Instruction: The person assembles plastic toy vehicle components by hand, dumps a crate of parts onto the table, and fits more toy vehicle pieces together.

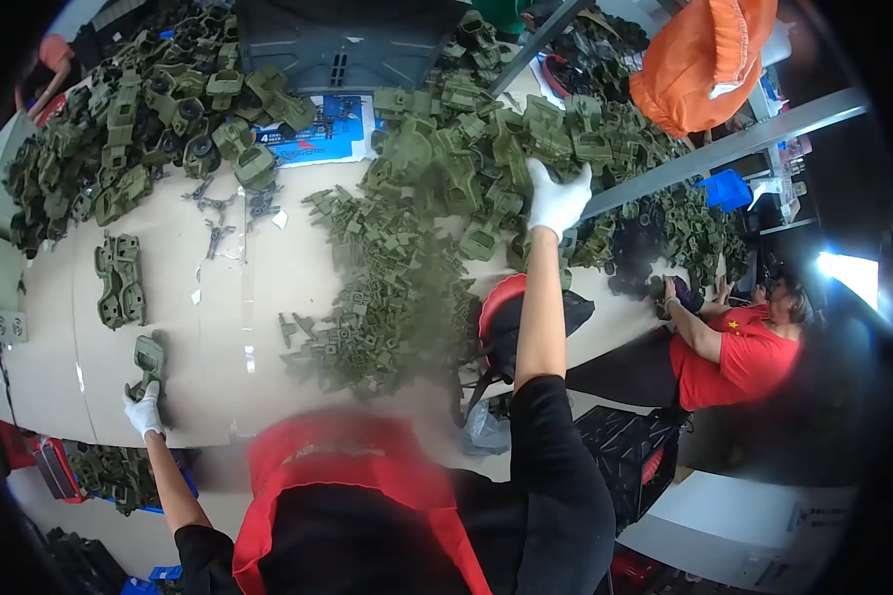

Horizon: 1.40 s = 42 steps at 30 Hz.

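In a white glove, my left hand [144, 410] is closed on the near end of an olive-green toy vehicle part [150, 359] by the left front edge of the table. Just beyond it lies a longer green toy vehicle chassis [119, 282]. My right hand [559, 201], also gloved in white, is stretched far forward with its thumb and fingers apart. Its fingertips are right at a heap of green toy vehicle bodies [456, 154], with nothing visible between them.
Small green parts [367, 297] lie heaped mid-table. More toy vehicles [169, 109] pile up at the back left. A metal bar [724, 149] slants close to my right hand. A black-and-red bag [511, 317] sits under my right forearm. A person in red [739, 352] works at the right.
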{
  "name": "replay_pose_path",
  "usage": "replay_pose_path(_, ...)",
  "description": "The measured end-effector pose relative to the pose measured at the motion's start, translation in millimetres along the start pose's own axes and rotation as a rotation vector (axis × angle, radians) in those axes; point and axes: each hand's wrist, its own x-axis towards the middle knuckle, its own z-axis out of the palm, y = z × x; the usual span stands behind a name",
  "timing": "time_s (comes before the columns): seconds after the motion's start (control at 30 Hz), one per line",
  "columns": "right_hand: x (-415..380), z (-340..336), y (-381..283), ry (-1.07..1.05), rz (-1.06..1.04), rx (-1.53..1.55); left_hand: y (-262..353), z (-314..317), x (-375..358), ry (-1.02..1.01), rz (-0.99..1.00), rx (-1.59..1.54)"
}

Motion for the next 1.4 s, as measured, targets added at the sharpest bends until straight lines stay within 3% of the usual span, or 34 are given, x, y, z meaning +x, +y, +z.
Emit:
replay_pose_path(0.13, 21.1, 29.5, -42.8, -0.033, 0.067, -0.236, -15.6, -7.3, 9.9, -0.046, 0.001, 0.094)
replay_pose_path(0.17, 29.2, 30.5, -52.7, -0.092, 0.123, -0.310, -9.2, -10.1, 6.1, -0.098, -0.074, 0.118)
replay_pose_path(0.2, 37.7, 37.1, -53.3, -0.139, 0.157, -0.362, 7.6, -8.2, -4.1, -0.138, -0.159, 0.138)
replay_pose_path(0.23, 45.2, 48.5, -45.1, -0.157, 0.155, -0.403, 64.7, -5.3, -37.0, -0.135, -0.245, 0.158)
replay_pose_path(0.3, 51.4, 61.9, -26.2, -0.122, 0.110, -0.306, 94.3, 1.1, -64.5, -0.258, -0.182, -0.149)
replay_pose_path(0.4, 66.7, 77.6, 2.5, -0.117, 0.002, -0.369, 175.6, 11.7, -121.1, -0.461, -0.351, -0.420)
replay_pose_path(0.47, 91.0, 83.3, 25.7, -0.337, 0.013, -0.328, 193.3, 32.6, -150.2, -0.457, -0.268, -0.517)
replay_pose_path(0.53, 50.5, 33.5, -35.3, -0.212, 0.021, -0.478, 206.6, 55.7, -167.7, -0.439, -0.077, -0.402)
replay_pose_path(0.57, 39.7, 15.6, -44.9, -0.225, -0.078, -0.464, 219.8, 64.4, -179.7, -0.490, -0.109, -0.523)
replay_pose_path(0.6, 5.1, -16.4, -87.7, -0.239, -0.064, -0.458, 242.8, 63.8, -186.8, -0.551, -0.084, -0.376)
replay_pose_path(0.67, -50.8, -19.1, -71.0, -0.339, -0.288, 0.259, 277.1, 72.8, -208.4, -0.501, -0.021, -0.383)
replay_pose_path(0.7, -101.9, -58.5, -111.3, -0.762, 0.176, 0.777, 286.4, 82.2, -217.4, -0.525, -0.016, -0.385)
replay_pose_path(0.77, -187.1, -81.2, -117.2, -1.147, 0.044, 0.769, 299.7, 96.1, -232.3, -0.483, -0.126, -0.523)
replay_pose_path(0.8, -217.7, -96.3, -131.9, -1.347, 0.237, 0.822, 302.6, 99.1, -238.0, -0.501, -0.116, -0.517)
replay_pose_path(0.83, -241.1, -98.9, -135.5, -1.382, 0.350, 0.938, 303.7, 100.3, -243.9, -0.494, 0.128, -0.321)
replay_pose_path(0.87, -248.5, -102.8, -152.4, -1.216, 0.280, 1.222, 303.4, 99.6, -248.1, -0.478, 0.370, -0.123)
replay_pose_path(0.93, -219.1, -93.7, -141.3, -1.155, 0.880, 1.429, 310.1, 84.7, -246.2, -0.584, 0.453, -0.048)
replay_pose_path(0.97, -202.9, -89.4, -124.5, -1.278, 0.549, 1.630, 310.3, 79.8, -242.3, -0.570, 0.664, 0.046)
replay_pose_path(1.0, -188.3, -99.3, -140.4, -1.259, 0.442, 1.214, 311.4, 75.0, -237.6, -0.547, 0.873, 0.137)
replay_pose_path(1.07, -171.9, -109.5, -135.2, -1.663, -0.468, 0.685, 319.5, 65.7, -228.5, -0.552, 0.955, 0.070)
replay_pose_path(1.1, -182.2, -109.3, -133.8, -1.868, -0.347, 0.596, 324.2, 60.9, -224.4, -0.566, 1.044, 0.103)
replay_pose_path(1.13, -189.8, -113.6, -142.8, -1.861, -0.515, 0.542, 326.4, 58.3, -219.3, -0.579, 1.135, 0.138)
replay_pose_path(1.17, -201.1, -115.2, -144.0, -1.853, -0.289, 0.642, 320.7, 64.3, -214.3, -0.421, 1.231, 0.079)
replay_pose_path(1.2, -212.6, -116.0, -143.7, -1.829, -0.064, 0.734, 320.4, 64.7, -216.8, -0.414, 1.231, 0.074)
replay_pose_path(1.27, -232.4, -118.9, -148.1, -1.601, 0.271, 0.920, 323.0, 67.1, -222.7, -0.214, 0.639, -0.179)
replay_pose_path(1.3, -247.0, -120.4, -150.2, -1.573, 0.444, 1.009, 306.9, 76.0, -218.1, -0.420, 0.403, -0.286)
replay_pose_path(1.33, -261.5, -126.4, -159.0, -1.534, 0.437, 1.022, 294.5, 84.3, -221.6, -0.417, 0.402, -0.284)
replay_pose_path(1.4, -295.8, -125.7, -150.0, -1.557, 0.009, 0.886, 276.1, 92.4, -234.7, -0.789, 0.167, -0.548)
